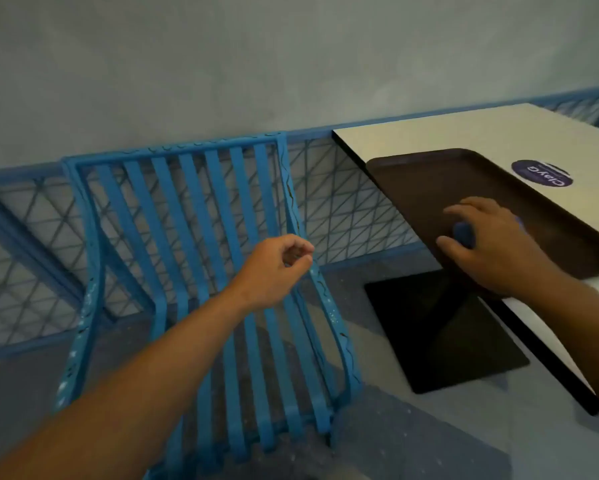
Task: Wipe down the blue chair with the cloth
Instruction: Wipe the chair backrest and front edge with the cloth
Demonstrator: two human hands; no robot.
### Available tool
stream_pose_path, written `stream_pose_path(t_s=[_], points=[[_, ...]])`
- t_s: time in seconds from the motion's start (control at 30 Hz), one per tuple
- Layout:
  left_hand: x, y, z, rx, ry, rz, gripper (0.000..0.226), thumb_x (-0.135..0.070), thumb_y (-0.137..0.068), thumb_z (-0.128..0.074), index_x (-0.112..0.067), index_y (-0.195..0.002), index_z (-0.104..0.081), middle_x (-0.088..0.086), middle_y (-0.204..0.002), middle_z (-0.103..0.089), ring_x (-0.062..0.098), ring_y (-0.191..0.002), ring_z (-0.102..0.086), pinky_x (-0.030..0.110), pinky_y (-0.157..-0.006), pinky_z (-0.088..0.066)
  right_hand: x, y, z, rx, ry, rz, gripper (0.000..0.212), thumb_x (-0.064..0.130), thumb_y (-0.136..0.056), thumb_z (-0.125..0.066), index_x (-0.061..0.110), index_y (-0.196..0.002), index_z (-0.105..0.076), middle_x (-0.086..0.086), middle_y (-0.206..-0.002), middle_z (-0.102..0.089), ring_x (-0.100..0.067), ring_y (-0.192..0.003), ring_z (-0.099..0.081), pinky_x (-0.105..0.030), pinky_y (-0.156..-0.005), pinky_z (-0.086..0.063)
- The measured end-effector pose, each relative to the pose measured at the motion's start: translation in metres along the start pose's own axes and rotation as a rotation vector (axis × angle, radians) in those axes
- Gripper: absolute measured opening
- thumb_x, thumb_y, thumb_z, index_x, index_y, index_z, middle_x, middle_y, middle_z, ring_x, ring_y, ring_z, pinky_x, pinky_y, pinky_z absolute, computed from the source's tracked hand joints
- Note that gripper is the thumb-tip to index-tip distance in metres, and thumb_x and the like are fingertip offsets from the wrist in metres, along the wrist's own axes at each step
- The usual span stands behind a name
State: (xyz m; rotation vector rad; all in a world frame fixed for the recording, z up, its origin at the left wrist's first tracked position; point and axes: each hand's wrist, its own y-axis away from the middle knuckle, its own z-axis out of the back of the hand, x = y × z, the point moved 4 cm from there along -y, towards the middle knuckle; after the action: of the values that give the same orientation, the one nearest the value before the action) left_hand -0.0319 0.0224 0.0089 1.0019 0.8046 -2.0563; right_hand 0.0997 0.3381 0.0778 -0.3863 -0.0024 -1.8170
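1. My left hand (pixel 280 263) hovers over the blue chair (pixel 201 271), fingers loosely curled and holding nothing.
2. My right hand (pixel 492 244) lies on the dark tray (pixel 429 188), fingers curled round the blue cloth (pixel 463 233).
3. The tray sits on the white desk (pixel 429 133), just right of the chair.
4. The chair stands against a blue lattice railing (pixel 343 202).

Right hand (pixel 492 244) on cloth (pixel 464 233), dark tray (pixel 426 188).

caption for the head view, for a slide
Right hand on blue cloth in brown tray; left hand over blue chair.
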Motion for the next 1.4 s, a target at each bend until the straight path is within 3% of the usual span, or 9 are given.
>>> stream_pose_path(t_s=[0.2,0.4,0.63,0.77,0.87,1.1,1.2,1.33,1.4], points=[[-0.022,-0.007,-0.042,0.053,0.003,0.014,0.005,-0.035,-0.095,-0.066,-0.036,-0.098,-0.069,-0.015,-0.087,-0.069,0.003,-0.077,-0.065,0.016,-0.069,-0.051,-0.06,0.007,-0.004,0.101,0.005,-0.29,0.075,0.044,-0.093,-0.068,0.024,-0.155,-0.03,-0.015,-0.158,-0.029,-0.043,-0.137,-0.039,-0.058,-0.109,-0.04],[-0.033,-0.002,-0.057,0.064,0.062,0.053,0.006,-0.034,-0.095,-0.067,-0.035,-0.099,-0.071,-0.006,-0.094,-0.072,0.012,-0.088,-0.069,0.032,-0.081,-0.06,-0.078,-0.003,-0.002,0.045,-0.039,-0.209,0.059,0.029,-0.092,-0.072,0.026,-0.144,-0.044,-0.017,-0.133,-0.049,-0.037,-0.112,-0.056,-0.045,-0.089,-0.045],[-0.027,0.019,-0.05,0.023,0.149,0.14,0.006,-0.029,-0.095,-0.069,-0.031,-0.1,-0.072,0.003,-0.1,-0.073,0.024,-0.096,-0.07,0.046,-0.091,-0.059,-0.055,-0.006,0.019,-0.141,-0.168,-0.035,0.048,0.026,-0.093,-0.068,0.029,-0.137,-0.05,-0.011,-0.128,-0.056,-0.026,-0.11,-0.056,-0.038,-0.091,-0.045],[-0.027,0.038,-0.041,-0.004,0.217,0.165,0.009,-0.024,-0.097,-0.067,-0.026,-0.105,-0.072,0.0,-0.1,-0.074,0.018,-0.096,-0.072,0.033,-0.09,-0.058,0.006,0.015,0.034,-0.187,-0.321,0.142,0.049,0.031,-0.093,-0.065,0.03,-0.14,-0.05,0.008,-0.121,-0.052,-0.003,-0.102,-0.052,-0.011,-0.081,-0.038],[-0.032,0.054,-0.032,-0.031,0.272,0.17,0.011,-0.023,-0.099,-0.065,-0.023,-0.108,-0.071,-0.002,-0.101,-0.076,0.014,-0.092,-0.073,0.019,-0.078,-0.055,0.058,0.044,0.034,-0.176,-0.463,0.237,0.05,0.033,-0.092,-0.066,0.03,-0.14,-0.051,0.013,-0.12,-0.052,0.007,-0.1,-0.054,-0.002,-0.083,-0.042],[-0.018,0.103,-0.045,-0.091,0.546,0.347,0.025,-0.03,-0.109,-0.042,-0.023,-0.115,-0.066,-0.004,-0.1,-0.077,0.018,-0.088,-0.074,0.035,-0.077,-0.062,0.131,0.114,-0.063,0.038,-0.834,0.167,0.044,0.019,-0.092,-0.072,0.025,-0.133,-0.057,0.009,-0.123,-0.062,-0.001,-0.11,-0.06,-0.013,-0.087,-0.048],[0.0,0.128,-0.058,-0.114,0.614,0.433,0.029,-0.032,-0.11,-0.039,-0.033,-0.113,-0.068,-0.011,-0.103,-0.076,0.014,-0.094,-0.075,0.028,-0.073,-0.061,0.14,0.137,-0.114,0.082,-0.895,0.06,0.044,0.018,-0.092,-0.073,0.022,-0.133,-0.057,0.005,-0.123,-0.062,-0.004,-0.108,-0.06,-0.02,-0.086,-0.052],[0.024,0.154,-0.073,-0.172,0.573,0.529,0.025,-0.032,-0.109,-0.041,-0.034,-0.109,-0.066,-0.025,-0.093,-0.074,-0.001,-0.087,-0.072,0.015,-0.064,-0.056,0.15,0.162,-0.159,0.116,-0.938,0.008,0.037,0.026,-0.093,-0.072,0.036,-0.125,-0.056,0.013,-0.119,-0.057,0.002,-0.106,-0.058,-0.012,-0.082,-0.048],[0.034,0.162,-0.079,-0.171,0.532,0.542,0.022,-0.035,-0.107,-0.046,-0.029,-0.107,-0.067,-0.018,-0.094,-0.075,0.003,-0.087,-0.072,0.02,-0.067,-0.058,0.153,0.172,-0.172,0.132,-0.932,-0.021,0.035,0.033,-0.093,-0.072,0.036,-0.123,-0.055,0.011,-0.118,-0.055,0.003,-0.106,-0.057,-0.011,-0.083,-0.046]])
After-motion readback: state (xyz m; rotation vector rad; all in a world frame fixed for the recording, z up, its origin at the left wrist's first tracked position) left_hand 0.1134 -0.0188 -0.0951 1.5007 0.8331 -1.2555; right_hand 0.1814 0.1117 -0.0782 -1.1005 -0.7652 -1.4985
